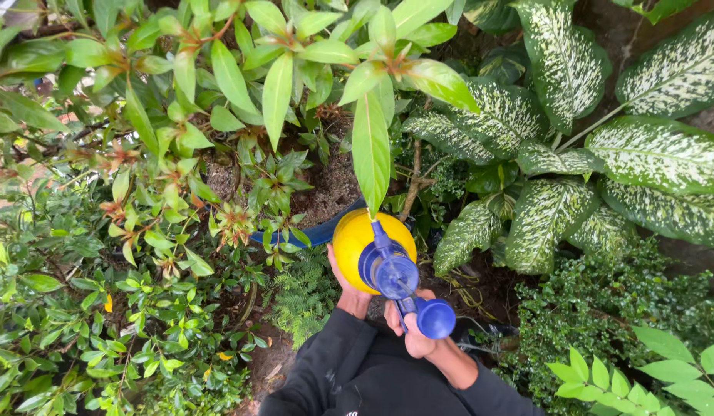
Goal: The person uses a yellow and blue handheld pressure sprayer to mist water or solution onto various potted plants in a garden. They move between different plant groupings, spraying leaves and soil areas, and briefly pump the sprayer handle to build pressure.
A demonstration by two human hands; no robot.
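Sprayer: being held at lower centre of the frame, beneath green leaves.
Left hand: being cupped under its yellow tank.
Right hand: being wrapped around the blue pump handle.

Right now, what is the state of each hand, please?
Left hand: closed around the yellow sprayer bottle.
Right hand: closed on the blue pump handle.

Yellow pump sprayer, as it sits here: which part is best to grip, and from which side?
Best guess: the sprayer wants two grips. Cup the round yellow tank from below, where the left hand sits, since the smooth ball offers no edge. Take the blue pump knob from the near end, as the right hand does; it points back toward the person.
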